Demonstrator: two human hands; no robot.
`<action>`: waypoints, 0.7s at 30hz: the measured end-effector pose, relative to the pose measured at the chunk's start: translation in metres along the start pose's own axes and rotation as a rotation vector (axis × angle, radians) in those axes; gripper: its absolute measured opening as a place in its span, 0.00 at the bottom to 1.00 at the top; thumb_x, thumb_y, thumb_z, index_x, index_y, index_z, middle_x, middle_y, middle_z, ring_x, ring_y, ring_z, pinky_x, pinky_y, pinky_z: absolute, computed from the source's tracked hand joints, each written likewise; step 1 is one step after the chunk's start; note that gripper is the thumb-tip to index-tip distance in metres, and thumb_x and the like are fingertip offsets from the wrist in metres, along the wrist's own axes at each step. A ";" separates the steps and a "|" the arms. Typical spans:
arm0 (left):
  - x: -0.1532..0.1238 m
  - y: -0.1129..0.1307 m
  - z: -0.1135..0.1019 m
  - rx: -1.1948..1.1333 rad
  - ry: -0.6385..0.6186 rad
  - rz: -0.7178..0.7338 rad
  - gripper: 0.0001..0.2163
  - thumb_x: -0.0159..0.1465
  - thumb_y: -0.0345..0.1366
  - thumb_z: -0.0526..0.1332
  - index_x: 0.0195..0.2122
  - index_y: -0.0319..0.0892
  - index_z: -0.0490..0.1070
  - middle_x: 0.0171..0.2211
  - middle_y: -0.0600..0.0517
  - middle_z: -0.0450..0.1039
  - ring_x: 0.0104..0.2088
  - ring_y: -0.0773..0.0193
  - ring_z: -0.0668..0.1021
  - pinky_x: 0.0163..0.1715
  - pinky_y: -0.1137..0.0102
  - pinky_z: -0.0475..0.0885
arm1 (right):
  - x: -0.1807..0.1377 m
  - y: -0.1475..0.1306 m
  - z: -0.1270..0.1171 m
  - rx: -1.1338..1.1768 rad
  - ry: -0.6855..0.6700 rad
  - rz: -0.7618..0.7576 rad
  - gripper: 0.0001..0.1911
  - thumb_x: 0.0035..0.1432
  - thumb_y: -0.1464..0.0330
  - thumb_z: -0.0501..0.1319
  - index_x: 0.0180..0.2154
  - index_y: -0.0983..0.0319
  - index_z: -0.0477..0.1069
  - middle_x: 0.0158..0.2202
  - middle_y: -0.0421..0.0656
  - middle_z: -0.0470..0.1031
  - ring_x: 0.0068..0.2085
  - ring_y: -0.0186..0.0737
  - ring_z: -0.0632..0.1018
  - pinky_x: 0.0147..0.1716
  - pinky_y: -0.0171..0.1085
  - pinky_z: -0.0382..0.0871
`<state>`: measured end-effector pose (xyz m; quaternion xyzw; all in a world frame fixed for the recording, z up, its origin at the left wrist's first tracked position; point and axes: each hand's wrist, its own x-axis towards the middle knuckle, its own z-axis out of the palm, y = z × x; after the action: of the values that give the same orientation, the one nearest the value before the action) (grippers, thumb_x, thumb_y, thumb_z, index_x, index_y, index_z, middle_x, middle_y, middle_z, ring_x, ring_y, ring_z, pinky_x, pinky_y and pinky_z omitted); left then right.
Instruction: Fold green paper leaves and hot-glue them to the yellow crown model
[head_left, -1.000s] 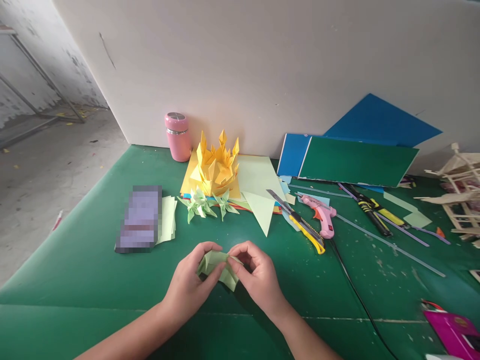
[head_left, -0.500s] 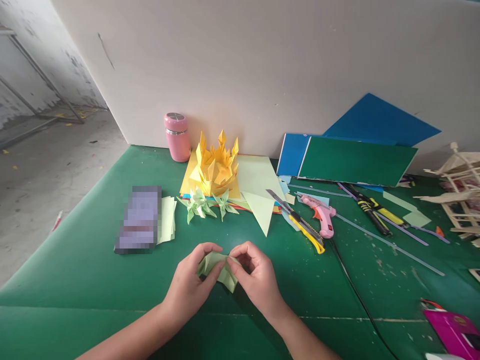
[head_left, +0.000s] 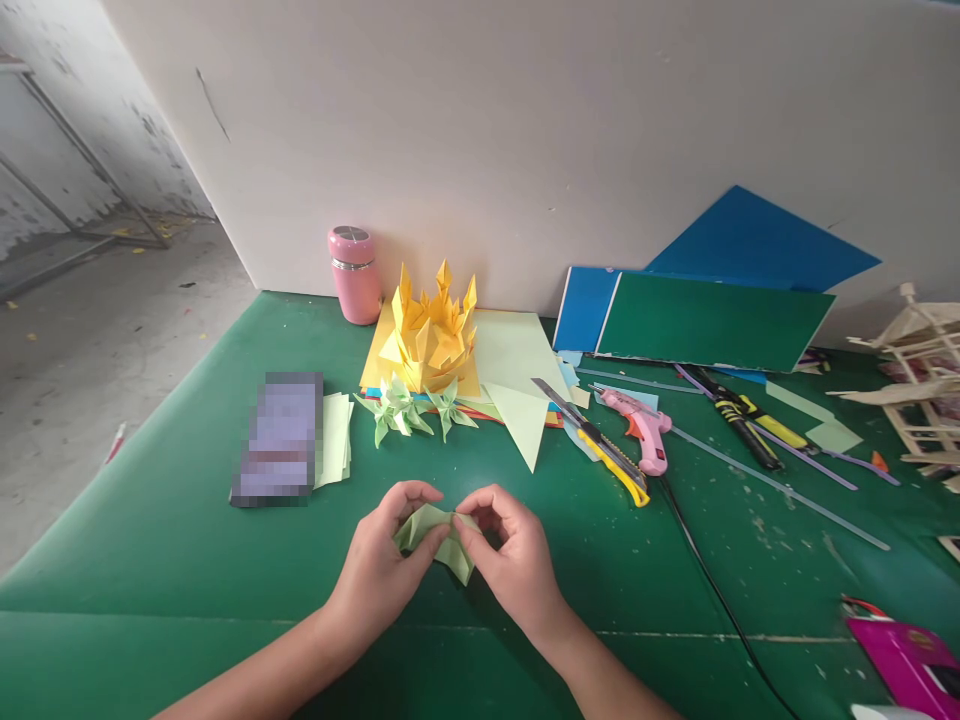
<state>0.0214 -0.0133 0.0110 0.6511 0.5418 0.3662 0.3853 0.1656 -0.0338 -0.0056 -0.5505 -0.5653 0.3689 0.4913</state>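
Both hands pinch one piece of pale green folded paper (head_left: 452, 556) low over the green table (head_left: 187, 560). My left hand (head_left: 390, 560) is closed on its left part, thumb on the near face. My right hand (head_left: 514, 560) is closed on its upper right edge between thumb and fingers. Creases show in the paper, and some of it is hidden behind the fingers. Beyond the hands lie pale green paper flowers (head_left: 401, 412) in front of a yellow folded-paper crown (head_left: 431, 345).
A blurred phone-like slab (head_left: 277, 440) and pale paper slips (head_left: 334, 440) lie left. Rightward are a utility knife (head_left: 607, 460) with its blade out, a pink glue gun (head_left: 641, 430) with a black cord, and pliers-like tools (head_left: 750, 425). A pink flask (head_left: 355, 278) stands behind.
Almost nothing differs. Both hands keep their pinch on the folded paper, with only a tiny shift of the fingers.
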 end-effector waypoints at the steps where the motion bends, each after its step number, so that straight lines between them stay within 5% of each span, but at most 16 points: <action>1: 0.000 0.000 0.000 -0.006 -0.003 -0.003 0.06 0.53 0.35 0.59 0.33 0.47 0.68 0.30 0.55 0.76 0.31 0.62 0.79 0.31 0.71 0.75 | 0.000 0.000 0.000 -0.013 -0.001 -0.012 0.03 0.54 0.69 0.58 0.30 0.61 0.70 0.26 0.41 0.73 0.26 0.35 0.74 0.26 0.33 0.70; 15: 0.002 0.001 -0.004 0.024 -0.047 -0.085 0.09 0.57 0.41 0.57 0.34 0.45 0.73 0.25 0.55 0.76 0.25 0.63 0.76 0.21 0.72 0.70 | 0.001 0.000 -0.002 -0.058 0.051 -0.113 0.06 0.56 0.71 0.58 0.30 0.60 0.74 0.28 0.42 0.76 0.29 0.37 0.76 0.27 0.34 0.72; 21: 0.002 -0.001 -0.003 0.018 -0.042 -0.040 0.08 0.57 0.39 0.57 0.33 0.45 0.73 0.28 0.54 0.78 0.26 0.64 0.77 0.25 0.72 0.73 | 0.000 0.002 -0.001 -0.061 0.037 -0.096 0.06 0.57 0.71 0.58 0.30 0.60 0.73 0.29 0.43 0.76 0.30 0.38 0.76 0.28 0.34 0.72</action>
<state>0.0190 -0.0108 0.0113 0.6511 0.5496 0.3400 0.3980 0.1673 -0.0338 -0.0073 -0.5443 -0.5928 0.3174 0.5016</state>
